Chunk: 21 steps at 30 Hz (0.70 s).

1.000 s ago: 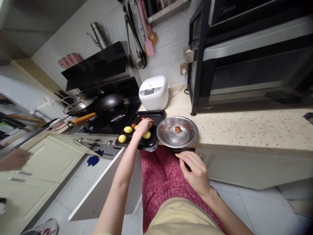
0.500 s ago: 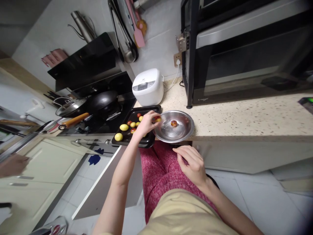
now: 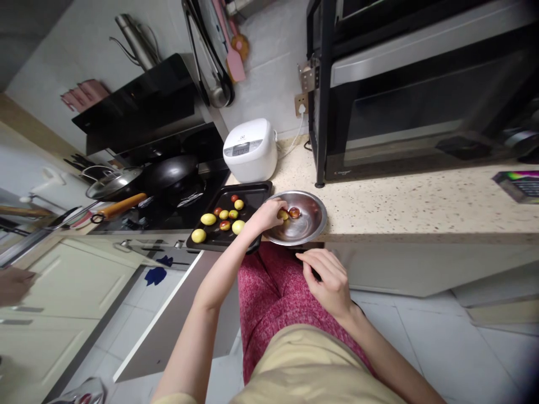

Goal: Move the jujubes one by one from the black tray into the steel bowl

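My left hand (image 3: pixel 272 214) reaches into the stainless steel bowl (image 3: pixel 314 224), its fingers closed on a small yellowish fruit that looks like a jujube (image 3: pixel 283 215). Right beside the fingertips, a red-brown jujube (image 3: pixel 295 212) lies in the bowl. To the left is a black baking tray (image 3: pixel 256 193) with several yellow and red-brown fruits on it, among them a larger yellow lemon-like fruit (image 3: pixel 208 219). In front of the bowl, above the lap, my right hand (image 3: pixel 327 275) is loosely curled, with nothing seen in it.
A white rice cooker (image 3: pixel 251 150) stands behind the tray. On the stove at left are a wok (image 3: pixel 174 171) and a lidded pan (image 3: pixel 115 182) with a wooden handle. A large black oven (image 3: pixel 404 106) stands at right. One cabinet door (image 3: pixel 168 325) hangs open below the counter.
My left hand has moved right, from over the tray's edge into the bowl, with the fruit in its fingers. My right hand stays curled in about the same place.
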Motion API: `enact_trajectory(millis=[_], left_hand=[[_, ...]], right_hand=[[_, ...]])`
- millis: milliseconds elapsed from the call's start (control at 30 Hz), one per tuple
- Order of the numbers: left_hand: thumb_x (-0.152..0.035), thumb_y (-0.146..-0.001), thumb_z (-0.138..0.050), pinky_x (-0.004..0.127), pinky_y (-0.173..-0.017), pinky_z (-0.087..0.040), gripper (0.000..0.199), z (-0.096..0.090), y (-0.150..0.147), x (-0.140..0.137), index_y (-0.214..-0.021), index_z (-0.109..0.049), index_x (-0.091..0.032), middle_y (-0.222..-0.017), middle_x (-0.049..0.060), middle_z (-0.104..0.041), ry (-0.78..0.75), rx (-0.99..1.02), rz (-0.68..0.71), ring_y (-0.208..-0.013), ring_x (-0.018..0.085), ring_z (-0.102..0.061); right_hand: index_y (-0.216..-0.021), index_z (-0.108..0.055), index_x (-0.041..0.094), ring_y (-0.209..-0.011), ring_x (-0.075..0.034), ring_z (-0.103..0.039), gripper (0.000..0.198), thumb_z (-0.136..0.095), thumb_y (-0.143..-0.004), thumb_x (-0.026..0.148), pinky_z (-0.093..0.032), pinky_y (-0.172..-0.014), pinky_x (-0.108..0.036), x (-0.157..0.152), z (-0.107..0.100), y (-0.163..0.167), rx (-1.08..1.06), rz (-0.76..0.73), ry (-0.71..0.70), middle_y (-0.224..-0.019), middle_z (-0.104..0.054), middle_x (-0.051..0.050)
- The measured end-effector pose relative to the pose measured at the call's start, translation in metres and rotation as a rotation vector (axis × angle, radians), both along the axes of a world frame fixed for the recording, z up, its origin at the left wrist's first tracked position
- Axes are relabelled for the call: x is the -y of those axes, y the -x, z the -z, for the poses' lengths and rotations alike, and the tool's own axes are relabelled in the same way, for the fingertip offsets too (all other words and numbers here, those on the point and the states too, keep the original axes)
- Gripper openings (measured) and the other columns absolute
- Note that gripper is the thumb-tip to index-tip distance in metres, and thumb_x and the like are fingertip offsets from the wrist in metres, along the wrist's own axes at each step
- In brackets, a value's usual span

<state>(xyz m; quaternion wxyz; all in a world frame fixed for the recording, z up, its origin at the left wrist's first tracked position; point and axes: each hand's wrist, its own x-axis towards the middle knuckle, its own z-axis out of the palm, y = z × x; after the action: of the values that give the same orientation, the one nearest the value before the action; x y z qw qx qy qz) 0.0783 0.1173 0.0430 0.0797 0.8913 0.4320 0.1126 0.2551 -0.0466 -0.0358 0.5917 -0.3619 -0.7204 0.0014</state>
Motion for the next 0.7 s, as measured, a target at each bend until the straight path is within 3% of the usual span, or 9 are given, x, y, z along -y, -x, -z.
enact_trajectory(millis=[300,500,700], left_hand=[[-0.005,-0.083,-0.060,0.034,-0.098,-0.056,0.045,0.000,-0.007,0.005,-0.125,-0.071,-0.018,-0.120,0.011,-0.074,-0.063,-0.006,-0.065,-0.108,0.026,-0.071],[-0.009,-0.085,-0.066,0.036,-0.100,-0.056,0.043,0.004,-0.004,0.007,-0.127,-0.070,-0.017,-0.121,0.011,-0.073,-0.065,-0.019,-0.064,-0.112,0.027,-0.070],[-0.016,-0.090,-0.068,0.037,-0.103,-0.055,0.042,-0.003,0.014,0.023,-0.132,-0.066,-0.020,-0.132,0.011,-0.068,-0.070,0.134,-0.070,-0.115,0.026,-0.069]], right_hand=[[-0.111,-0.073,0.021,-0.088,-0.020,-0.071,0.033,-0.056,-0.093,0.000,-0.058,-0.082,-0.037,0.001,0.000,-0.003,-0.017,0.002,0.002,-0.092,-0.076,-0.006],[-0.111,-0.074,0.022,-0.087,-0.021,-0.072,0.033,-0.057,-0.092,0.002,-0.059,-0.082,-0.038,0.001,0.001,-0.003,-0.020,0.002,0.013,-0.093,-0.077,-0.006],[-0.113,-0.074,0.023,-0.092,-0.022,-0.072,0.033,-0.058,-0.092,0.002,-0.059,-0.088,-0.040,-0.001,0.005,-0.003,-0.033,-0.002,0.026,-0.097,-0.077,-0.006]])
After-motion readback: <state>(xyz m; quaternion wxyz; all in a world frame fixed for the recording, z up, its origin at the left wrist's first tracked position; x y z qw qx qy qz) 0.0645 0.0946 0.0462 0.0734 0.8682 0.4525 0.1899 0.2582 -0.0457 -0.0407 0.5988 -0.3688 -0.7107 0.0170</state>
